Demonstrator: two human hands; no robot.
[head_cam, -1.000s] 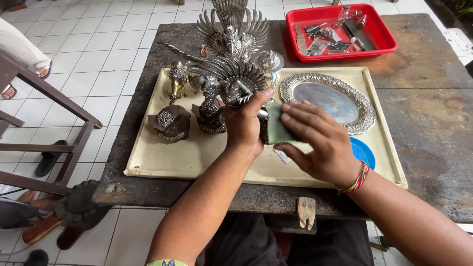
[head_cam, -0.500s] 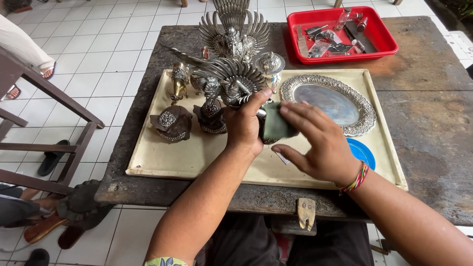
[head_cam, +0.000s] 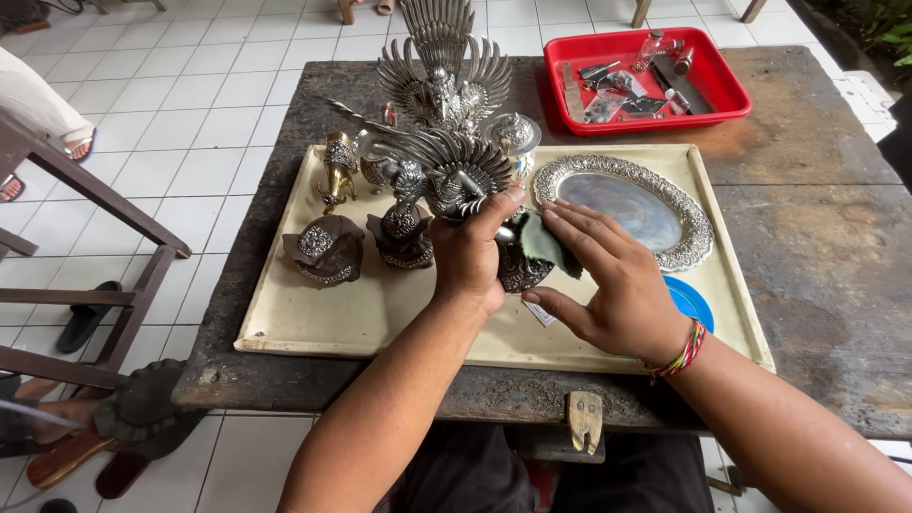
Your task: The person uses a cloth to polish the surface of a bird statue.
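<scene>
Two winged silver bird figures (head_cam: 439, 81) stand at upper centre, four smaller ornate pieces (head_cam: 325, 249) left of centre, one oval silver dish (head_cam: 684, 204), one cream tray (head_cam: 313, 318), one red tray (head_cam: 727, 81) upper right.

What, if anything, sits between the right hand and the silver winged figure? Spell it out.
A dark green cloth lies under the right hand's fingers, pressed against the silver winged figure, so the fingers meet cloth, not metal. The left hand grips the figure directly from the other side, with nothing visible in between.
</scene>
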